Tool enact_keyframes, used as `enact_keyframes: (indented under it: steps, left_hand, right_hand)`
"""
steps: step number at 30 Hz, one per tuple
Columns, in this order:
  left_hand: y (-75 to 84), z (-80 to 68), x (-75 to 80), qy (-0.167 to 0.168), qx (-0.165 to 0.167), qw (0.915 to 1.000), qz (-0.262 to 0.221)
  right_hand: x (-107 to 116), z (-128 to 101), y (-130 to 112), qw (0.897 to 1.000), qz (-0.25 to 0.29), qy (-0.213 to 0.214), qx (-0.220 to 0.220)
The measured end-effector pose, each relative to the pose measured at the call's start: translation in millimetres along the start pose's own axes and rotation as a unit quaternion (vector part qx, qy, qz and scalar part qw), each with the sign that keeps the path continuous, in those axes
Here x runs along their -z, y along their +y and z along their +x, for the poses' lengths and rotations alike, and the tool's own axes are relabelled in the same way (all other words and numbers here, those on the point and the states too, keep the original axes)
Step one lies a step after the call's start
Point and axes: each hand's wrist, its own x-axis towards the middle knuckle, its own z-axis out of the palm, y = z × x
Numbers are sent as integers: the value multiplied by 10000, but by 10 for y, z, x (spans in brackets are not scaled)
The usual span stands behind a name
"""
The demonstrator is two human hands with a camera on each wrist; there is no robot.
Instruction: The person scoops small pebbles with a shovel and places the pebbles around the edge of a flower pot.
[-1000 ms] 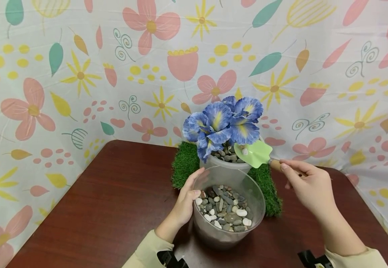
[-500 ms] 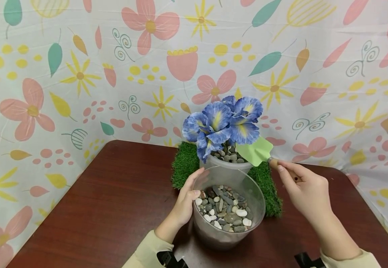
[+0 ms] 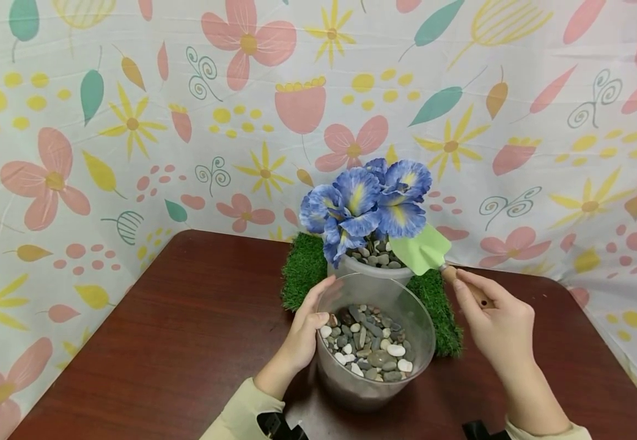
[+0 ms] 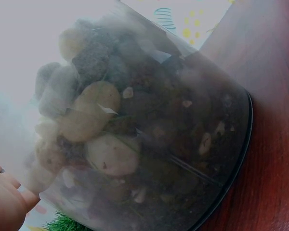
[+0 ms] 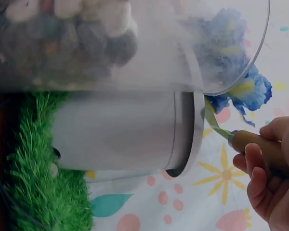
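Observation:
In the head view my right hand [image 3: 500, 318] grips the wooden handle of a small trowel [image 3: 420, 249]. Its light green blade tilts over the right rim of a white flower pot [image 3: 376, 269], which holds grey pebbles and blue flowers [image 3: 368, 198]. My left hand [image 3: 299, 330] holds the left rim of a clear plastic bucket [image 3: 346, 391], thumb inside and fingers outside. Grey and white pebbles [image 3: 370, 348] lie in the bucket. The left wrist view shows stones through the bucket's wall [image 4: 135, 120]. From the right wrist, the trowel's handle [image 5: 260, 147] shows in the curled fingers.
Green artificial grass [image 3: 442, 318] lies under and around the pot, just behind the bucket. All stand on a dark red-brown table [image 3: 197, 330]. A flower-patterned cloth [image 3: 175, 110] hangs behind the table and at its sides.
My right hand has shifted left and slightly down, tipping the trowel's blade over the pot. The pale stone seen on the blade a second ago is off it. The left hand and bucket stay put.

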Motion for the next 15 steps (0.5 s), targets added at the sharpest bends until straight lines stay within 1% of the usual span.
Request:
enact_keyframes:
  steps: [5, 8, 12, 15]
  left_hand:
    - [3, 4, -12, 46, -48, 10000, -49]
    - [7, 7, -17, 78, -86, 9999, -65]
    - [5, 7, -9, 81, -134, 9999, -57]
    - [1, 6, 0, 63, -162, 9998, -35]
  right_hand:
    - [-23, -73, -19, 9969, 206, -99, -753]
    - [-30, -111, -20, 9913, 581, -139, -1174]
    - [-38, -158, 8, 9833, 931, -86, -1559]
    - [-42, -188, 47, 9796, 1033, -46, -1723]
